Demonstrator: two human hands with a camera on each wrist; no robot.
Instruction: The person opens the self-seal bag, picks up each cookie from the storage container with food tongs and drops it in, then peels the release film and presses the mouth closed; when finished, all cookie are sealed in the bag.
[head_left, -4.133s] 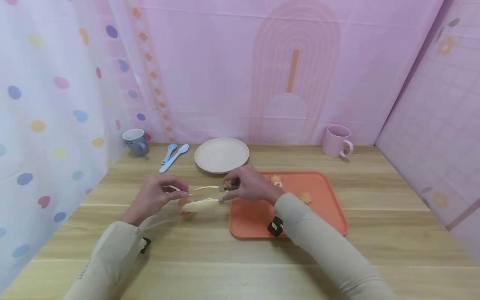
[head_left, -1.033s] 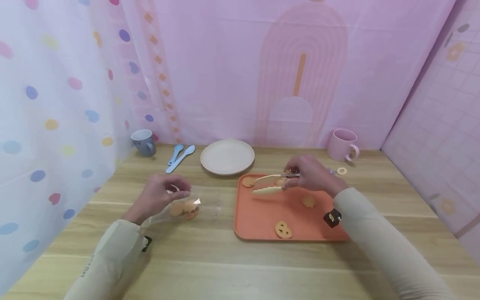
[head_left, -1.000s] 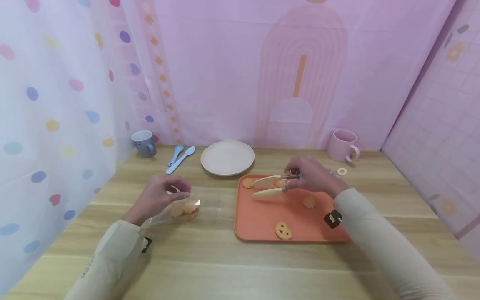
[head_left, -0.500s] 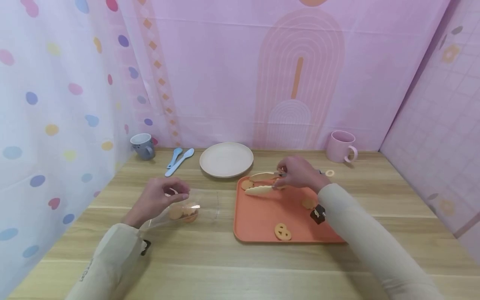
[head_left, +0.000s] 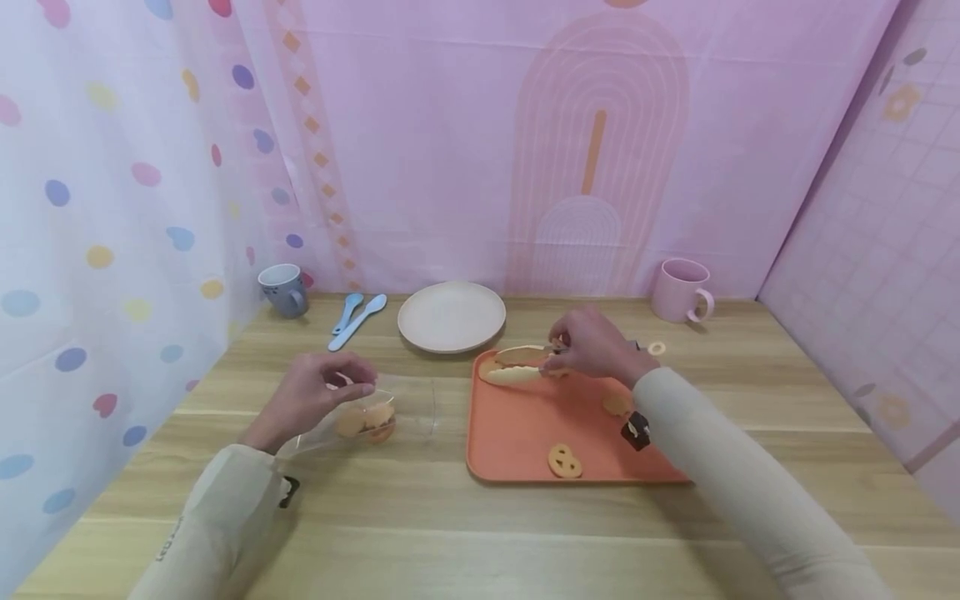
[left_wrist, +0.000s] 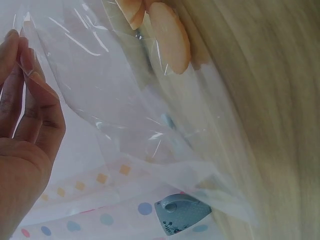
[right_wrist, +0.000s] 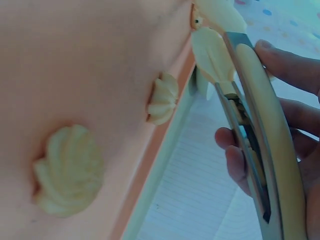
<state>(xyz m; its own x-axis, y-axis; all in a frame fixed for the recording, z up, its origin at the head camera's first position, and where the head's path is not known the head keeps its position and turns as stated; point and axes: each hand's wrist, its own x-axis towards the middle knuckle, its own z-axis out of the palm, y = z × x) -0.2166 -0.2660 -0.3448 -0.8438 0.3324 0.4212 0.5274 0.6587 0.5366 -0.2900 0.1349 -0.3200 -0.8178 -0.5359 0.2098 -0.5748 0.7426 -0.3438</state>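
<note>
Tongs [right_wrist: 275, 130] over the tray [head_left: 525, 433], bag [head_left: 412, 396] pinched beside it

A wood-grain worktop [head_left: 420, 533] spreads across the lower half of the frame. A pink curtain [head_left: 420, 150] hangs behind it, a dotted curtain [head_left: 112, 333] at the left and a flowered cloth [head_left: 862, 275] at the right. A grey-blue mug [head_left: 281, 292], two blue spoons [head_left: 356, 323], a pale plate [head_left: 452, 317] and a pink mug [head_left: 675, 292] line the back edge. The orange tray lies right of centre, with a pretzel [head_left: 565, 462] by its lower edge and a swirled biscuit [head_left: 617, 403] nearer its right side.

Both forearms, in beige sleeves [head_left: 225, 508], reach in from the bottom of the frame. The left hand [head_left: 311, 392], left of centre, pinches the edge of the clear bag between thumb and fingers; biscuits [head_left: 380, 415] lie inside it. The right hand [head_left: 592, 343] grips the tongs, fingers on both sides; their tips point left and stand apart at a round biscuit [head_left: 487, 364] in the tray's upper left corner. Whether they touch it, I cannot tell.
</note>
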